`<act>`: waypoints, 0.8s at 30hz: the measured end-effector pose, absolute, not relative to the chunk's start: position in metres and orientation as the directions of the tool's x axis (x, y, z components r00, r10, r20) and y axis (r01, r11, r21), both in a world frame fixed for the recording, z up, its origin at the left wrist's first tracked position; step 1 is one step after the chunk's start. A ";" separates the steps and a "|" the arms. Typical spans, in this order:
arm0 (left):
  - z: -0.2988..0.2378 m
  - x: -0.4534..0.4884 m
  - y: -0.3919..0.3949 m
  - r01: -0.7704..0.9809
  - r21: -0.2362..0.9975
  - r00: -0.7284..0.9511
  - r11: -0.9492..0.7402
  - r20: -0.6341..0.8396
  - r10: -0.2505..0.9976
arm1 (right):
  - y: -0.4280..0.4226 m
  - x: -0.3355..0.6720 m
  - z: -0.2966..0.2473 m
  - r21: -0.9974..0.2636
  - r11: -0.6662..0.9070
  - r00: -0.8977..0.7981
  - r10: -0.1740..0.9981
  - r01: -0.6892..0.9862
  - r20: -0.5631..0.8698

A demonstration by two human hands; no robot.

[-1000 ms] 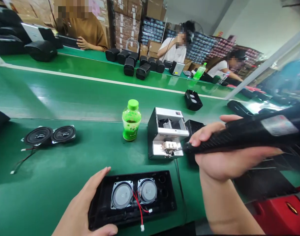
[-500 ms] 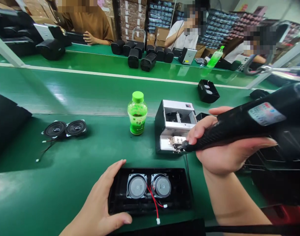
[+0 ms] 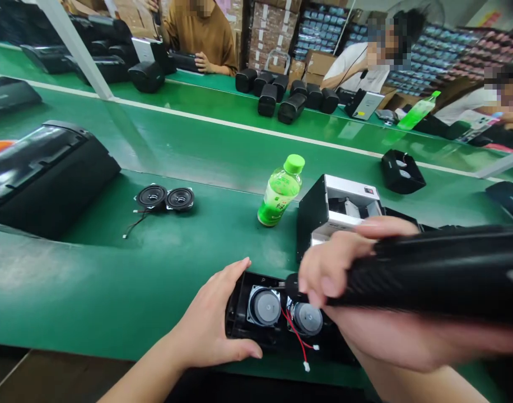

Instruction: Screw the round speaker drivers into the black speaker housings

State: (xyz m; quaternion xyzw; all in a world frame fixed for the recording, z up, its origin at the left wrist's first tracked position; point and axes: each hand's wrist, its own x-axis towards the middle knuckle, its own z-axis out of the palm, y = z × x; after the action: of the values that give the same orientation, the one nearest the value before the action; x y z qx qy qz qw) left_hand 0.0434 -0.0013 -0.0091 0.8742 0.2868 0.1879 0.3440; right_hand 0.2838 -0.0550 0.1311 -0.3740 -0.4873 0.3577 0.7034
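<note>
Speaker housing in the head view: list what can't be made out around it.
Head view:
- Tip of the black electric screwdriver: hidden by the right hand.
- Right end of the black speaker housing: hidden by that hand and the screwdriver.
- Front of the screw feeder: hidden by the same hand.
- Rear of the screwdriver: cut off by the right edge.

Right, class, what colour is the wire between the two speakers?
The wire is red, ending in a white plug; it shows best in the head view.

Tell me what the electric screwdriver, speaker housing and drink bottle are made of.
The electric screwdriver looks like black plastic, its grip finely textured. The speaker housing seems moulded black plastic, dull-sheened. The drink bottle looks like glossy clear plastic, green liquid showing through.
</note>
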 end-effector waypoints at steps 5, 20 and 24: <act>-0.011 0.045 -0.002 0.318 0.737 0.769 -0.596 0.167 0.617 | -0.025 0.257 0.100 -0.812 0.444 0.213 0.896 -0.378 0.391; -0.010 0.048 -0.002 0.264 0.766 0.768 -0.587 0.201 0.608 | -0.029 0.258 0.095 -0.861 0.398 0.151 0.917 -0.318 0.368; -0.010 0.046 -0.002 0.266 0.782 0.772 -0.564 0.178 0.610 | -0.028 0.256 0.089 -0.853 0.419 0.162 0.908 -0.311 0.386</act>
State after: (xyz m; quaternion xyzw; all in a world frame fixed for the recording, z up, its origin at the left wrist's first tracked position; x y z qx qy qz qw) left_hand 0.0461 -0.0022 -0.0098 0.8565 0.2558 0.2204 0.3905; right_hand 0.2559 -0.0276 0.0888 -0.3134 -0.4760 0.4387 0.6948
